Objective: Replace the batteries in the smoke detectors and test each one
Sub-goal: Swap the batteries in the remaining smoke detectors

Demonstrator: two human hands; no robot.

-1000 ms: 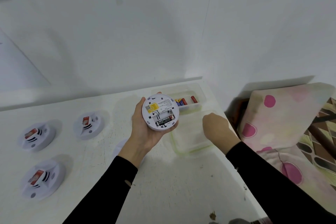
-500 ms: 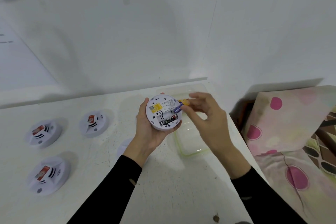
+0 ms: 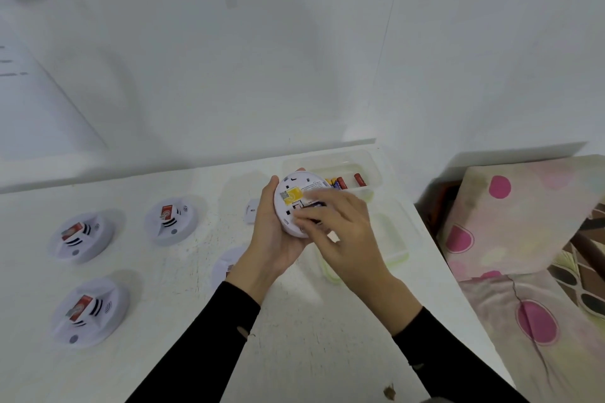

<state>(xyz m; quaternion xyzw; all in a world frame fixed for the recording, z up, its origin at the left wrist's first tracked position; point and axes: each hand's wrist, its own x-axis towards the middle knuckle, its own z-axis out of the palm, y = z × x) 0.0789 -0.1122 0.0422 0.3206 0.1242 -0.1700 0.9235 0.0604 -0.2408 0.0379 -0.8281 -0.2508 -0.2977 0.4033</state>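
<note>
Rear-left detector [image 3: 80,236], rear-middle detector [image 3: 170,220], front detector [image 3: 90,311]: face up on the surface [image 3: 183,275], well apart from the hands, probably lined up to await their turn.
Loose cover [image 3: 252,211]: flat on the surface just left of the hands, likely set aside to bare the battery bay.
Left grip [image 3: 278,239]: curled round the rim of the held detector [image 3: 292,196], raised above the surface with its back toward the camera so the bay can be reached.
Held detector: round, white, yellow label, printed text, small black slots.
Battery [image 3: 314,204]: a purple sliver under the fingers, at the bay.
Right grip [image 3: 340,229]: blurred, fingers lying across the bay; pinching or pressing, I cannot tell.
Battery tray [image 3: 373,167]: just behind the hands, within easy reach.
</note>
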